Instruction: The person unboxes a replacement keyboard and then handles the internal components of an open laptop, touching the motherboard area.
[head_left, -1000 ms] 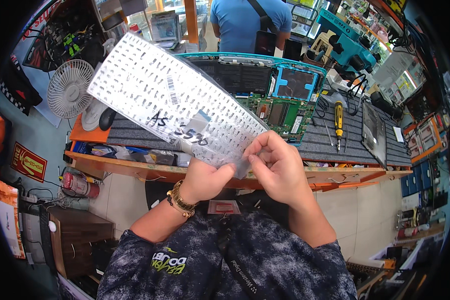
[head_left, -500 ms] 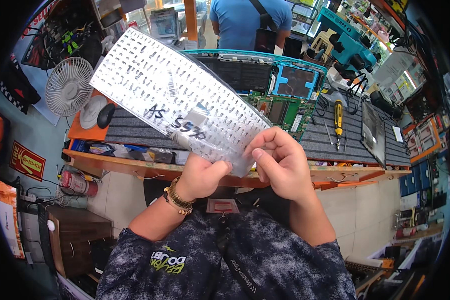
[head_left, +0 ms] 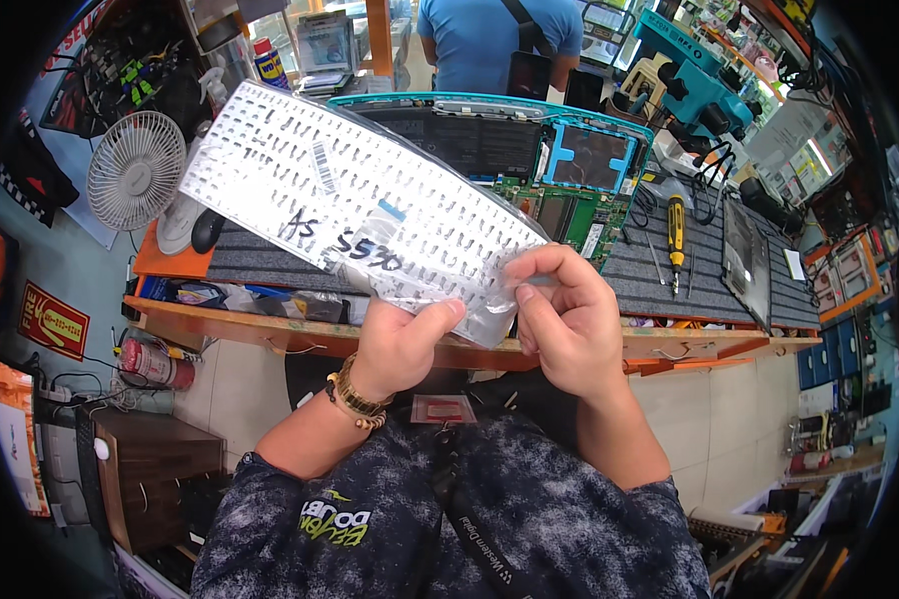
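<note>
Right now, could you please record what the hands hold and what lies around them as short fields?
left hand: grips the near edge of a clear plastic sleeve
sleeve contents: silvery keyboard-like panel, tilted
right hand: fingertips at the sleeve's right end; pinch unclear
beyond panel: opened laptop base, partly hidden, green circuit board exposed
right of laptop base: yellow-and-black screwdriver on gray mat

A wooden workbench (head_left: 225, 332) bears a grey ribbed mat (head_left: 704, 301), and on the mat lies an opened laptop (head_left: 597, 205). Right of the laptop lie a thin metal tool (head_left: 656, 260), a yellow-and-black screwdriver (head_left: 676, 240), and farther off a dark flat panel (head_left: 746, 262); left of the laptop are a black mouse (head_left: 208, 231) and an orange sheet (head_left: 170, 262)
</note>
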A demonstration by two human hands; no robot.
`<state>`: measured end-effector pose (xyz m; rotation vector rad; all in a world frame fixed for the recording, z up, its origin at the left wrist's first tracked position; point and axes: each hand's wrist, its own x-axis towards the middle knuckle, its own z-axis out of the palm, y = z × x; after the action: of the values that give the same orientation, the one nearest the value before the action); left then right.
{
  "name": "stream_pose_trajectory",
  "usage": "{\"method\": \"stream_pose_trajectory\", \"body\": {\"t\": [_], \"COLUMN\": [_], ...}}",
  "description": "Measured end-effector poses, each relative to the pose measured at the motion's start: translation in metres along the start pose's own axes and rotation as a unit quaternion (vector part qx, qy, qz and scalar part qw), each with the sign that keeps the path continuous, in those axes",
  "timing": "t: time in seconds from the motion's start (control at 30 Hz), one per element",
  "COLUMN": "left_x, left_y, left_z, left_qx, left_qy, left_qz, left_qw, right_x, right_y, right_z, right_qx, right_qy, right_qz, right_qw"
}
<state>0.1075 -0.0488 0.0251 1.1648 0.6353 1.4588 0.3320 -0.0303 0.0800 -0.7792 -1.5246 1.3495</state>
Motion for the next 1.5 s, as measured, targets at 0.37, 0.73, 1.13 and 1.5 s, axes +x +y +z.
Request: {"method": "stream_pose_trajectory", "body": {"t": [0.37,0.73,1.13,1.5], "left_x": [-0.004,-0.016,-0.022,-0.028], "left_y": [0.000,0.006,-0.006,-0.025], "left_z": [0.007,0.015,0.009,0.011], "left_qx": [0.074,0.177,0.215,0.286], "left_qy": [0.032,0.038,0.056,0.070], "left_qz": [0.056,0.078,0.099,0.120], "left_qw": [0.995,0.980,0.970,0.948], "right_x": [-0.009,-0.007,-0.006,-0.004], "right_y": [0.007,0.008,0.008,0.026], "right_z": [0.011,0.019,0.023,0.006], "right_qx": [-0.247,-0.208,-0.071,0.263], "right_qy": [0.098,0.090,0.115,0.074], "right_qz": [-0.174,-0.058,-0.013,0.220], "right_qw": [0.948,0.972,0.991,0.937]}}
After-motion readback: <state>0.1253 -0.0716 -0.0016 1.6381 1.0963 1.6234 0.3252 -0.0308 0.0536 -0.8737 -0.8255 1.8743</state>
